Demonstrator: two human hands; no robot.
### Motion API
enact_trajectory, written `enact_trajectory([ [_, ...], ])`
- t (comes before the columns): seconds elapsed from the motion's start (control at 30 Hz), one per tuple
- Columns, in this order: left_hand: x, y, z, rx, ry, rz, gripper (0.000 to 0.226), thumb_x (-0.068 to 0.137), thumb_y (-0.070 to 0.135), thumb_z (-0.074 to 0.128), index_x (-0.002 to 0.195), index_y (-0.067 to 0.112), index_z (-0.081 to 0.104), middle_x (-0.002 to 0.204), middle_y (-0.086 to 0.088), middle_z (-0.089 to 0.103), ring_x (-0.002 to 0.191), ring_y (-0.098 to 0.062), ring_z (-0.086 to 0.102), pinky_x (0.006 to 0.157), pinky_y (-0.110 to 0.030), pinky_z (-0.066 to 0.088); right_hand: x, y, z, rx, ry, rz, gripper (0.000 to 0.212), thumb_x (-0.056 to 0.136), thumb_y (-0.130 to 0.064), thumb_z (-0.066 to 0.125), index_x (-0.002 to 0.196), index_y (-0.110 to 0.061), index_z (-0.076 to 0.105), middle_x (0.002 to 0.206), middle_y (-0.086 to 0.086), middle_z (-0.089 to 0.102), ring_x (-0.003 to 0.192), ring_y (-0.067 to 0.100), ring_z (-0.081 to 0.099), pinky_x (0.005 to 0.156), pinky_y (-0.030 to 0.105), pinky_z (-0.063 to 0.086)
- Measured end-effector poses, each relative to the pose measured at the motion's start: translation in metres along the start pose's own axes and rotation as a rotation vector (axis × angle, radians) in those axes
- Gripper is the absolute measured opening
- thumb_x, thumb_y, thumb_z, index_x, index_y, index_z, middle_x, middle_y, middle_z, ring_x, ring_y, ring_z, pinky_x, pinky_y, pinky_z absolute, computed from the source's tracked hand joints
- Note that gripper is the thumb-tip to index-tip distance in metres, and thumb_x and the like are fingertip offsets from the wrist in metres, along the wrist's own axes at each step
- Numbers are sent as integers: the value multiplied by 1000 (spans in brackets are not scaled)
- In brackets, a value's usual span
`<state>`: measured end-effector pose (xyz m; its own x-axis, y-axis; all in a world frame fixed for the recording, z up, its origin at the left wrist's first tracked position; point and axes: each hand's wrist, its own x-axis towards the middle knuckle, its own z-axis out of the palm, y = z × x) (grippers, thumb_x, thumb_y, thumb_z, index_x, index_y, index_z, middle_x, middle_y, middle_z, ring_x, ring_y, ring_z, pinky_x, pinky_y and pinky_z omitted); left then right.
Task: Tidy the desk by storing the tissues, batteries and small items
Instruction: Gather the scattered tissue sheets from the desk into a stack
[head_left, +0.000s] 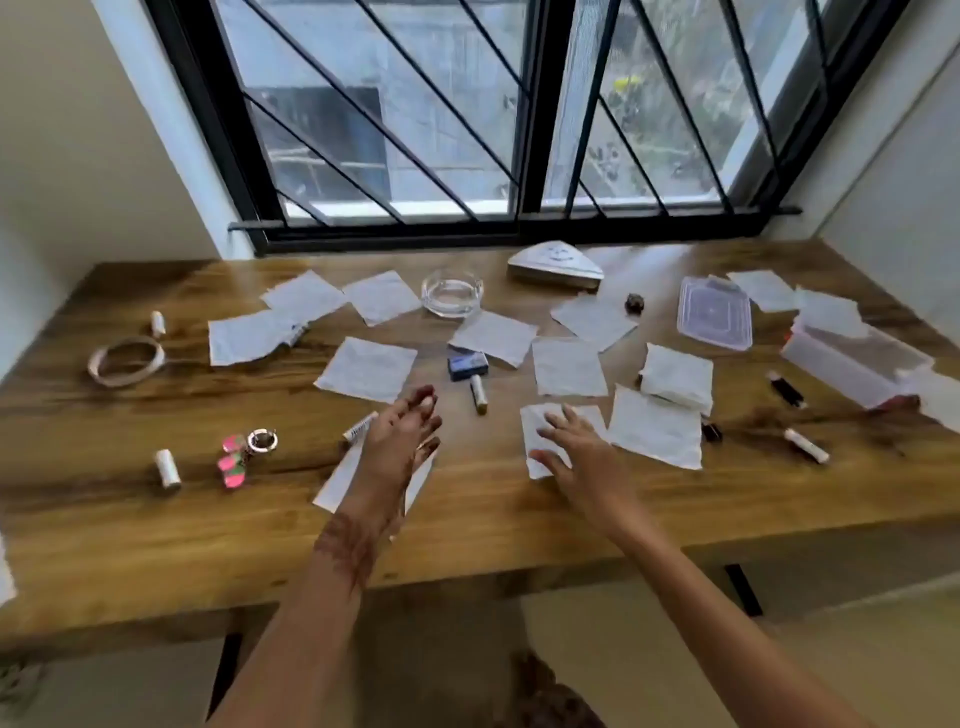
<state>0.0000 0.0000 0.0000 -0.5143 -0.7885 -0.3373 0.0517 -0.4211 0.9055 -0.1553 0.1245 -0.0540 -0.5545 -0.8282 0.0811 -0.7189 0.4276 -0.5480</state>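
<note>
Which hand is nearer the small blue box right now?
Left. The left hand is just below-left of the blue box; the right hand is over a tissue farther right.

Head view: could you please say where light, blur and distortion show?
In the head view, daylight from the window puts a pale sheen on the far desk; the left hand and right hand look softly blurred; the wide lens bows the desk's edges.

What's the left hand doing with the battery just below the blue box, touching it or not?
Apart. The head view shows a strip of bare wood between the left hand and the battery, which lies by itself on the desk.
</note>
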Motion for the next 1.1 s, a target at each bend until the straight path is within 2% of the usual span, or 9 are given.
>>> enact_trajectory([
  [0.13,11,-8,16,-125,-12,-174,28,97,18,42,122,8,52,120,-6,57,109,-25,56,91,-34,44,-1,16,12,-106,-94,-105,45,93,-25,51,136,-15,40,150,-2,28,142,11,14,114,27,8],
  [0.2,15,-16,20,-150,-17,-209,27,97,18,42,119,9,54,115,-6,61,110,-26,57,89,-33,47,-3,25,22,-110,-40,-168,39,92,-20,54,129,-10,49,145,3,37,140,16,24,114,28,10],
  [0.37,21,-29,32,-159,18,-277,27,98,20,40,118,10,56,111,-5,63,109,-25,58,82,-30,49,2,35,34,-160,124,-287,20,79,-8,70,98,-2,68,116,14,64,120,29,53,107,49,27],
  [0.5,23,-35,40,-142,64,-315,28,98,22,40,118,10,56,118,-8,62,108,-26,59,86,-32,49,10,35,29,133,190,-198,20,87,-12,61,104,-3,66,119,12,63,125,20,47,112,37,26],
  [0.67,26,-33,59,-170,18,-457,37,92,36,49,112,6,57,116,-15,63,105,-30,60,93,-41,47,21,10,6,567,229,-94,30,87,-17,59,115,-7,60,123,-2,54,125,9,44,110,38,34],
  [0.73,27,-30,66,-237,-48,-452,47,86,45,52,109,5,60,101,-12,66,92,-26,63,84,-37,51,20,1,3,563,179,-219,33,87,-23,56,114,-4,61,122,5,59,123,14,48,108,39,37],
  [0.87,32,-22,76,-409,-96,-470,40,89,41,51,87,3,63,69,-8,64,53,-16,62,45,-20,52,18,-1,6,479,-34,-397,40,91,-35,46,113,-5,62,123,8,61,124,13,48,107,31,37],
  [1.0,41,-25,77,-449,22,-423,29,96,23,41,91,2,60,66,-11,71,53,-19,68,49,-29,57,31,5,-4,574,119,-378,42,93,-33,43,110,1,62,118,9,60,115,9,53,96,16,45],
  [1.1,45,-27,76,-441,106,-356,23,95,17,44,92,4,62,67,-8,73,58,-19,70,50,-30,57,59,31,-17,480,183,-312,25,90,-16,56,106,1,65,115,11,64,110,7,55,94,10,43],
])
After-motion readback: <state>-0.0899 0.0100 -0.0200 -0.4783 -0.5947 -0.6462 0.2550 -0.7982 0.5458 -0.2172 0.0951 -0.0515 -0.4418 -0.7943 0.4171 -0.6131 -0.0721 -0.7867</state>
